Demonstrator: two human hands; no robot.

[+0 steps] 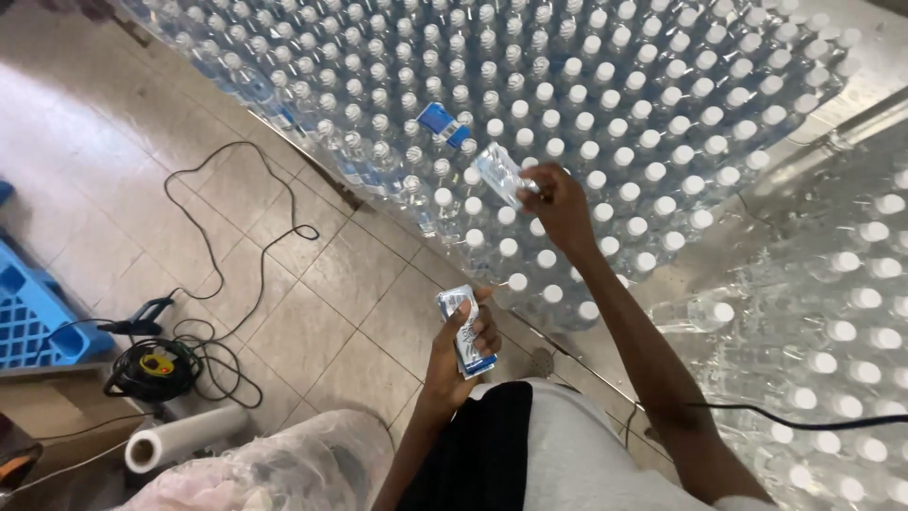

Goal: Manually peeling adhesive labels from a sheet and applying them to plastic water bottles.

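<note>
My right hand (pixel 560 206) reaches out over a big block of clear plastic water bottles (pixel 615 114) with white caps. It holds one small clear bottle (pixel 501 172) tilted on its side above the capped tops. My left hand (pixel 461 352) is lower, near my body, gripping a thin stack of blue and white labels (pixel 463 329). One more blue and white label (pixel 443 123) lies on top of the bottles, just left of the held bottle.
More capped bottles (pixel 851 312) stand wrapped in film at the right. On the tiled floor lie a black cable (pixel 222 237), a coiled black tool (pixel 151 367), a roll of clear film (pixel 184 437) and a blue plastic pallet (pixel 33 317).
</note>
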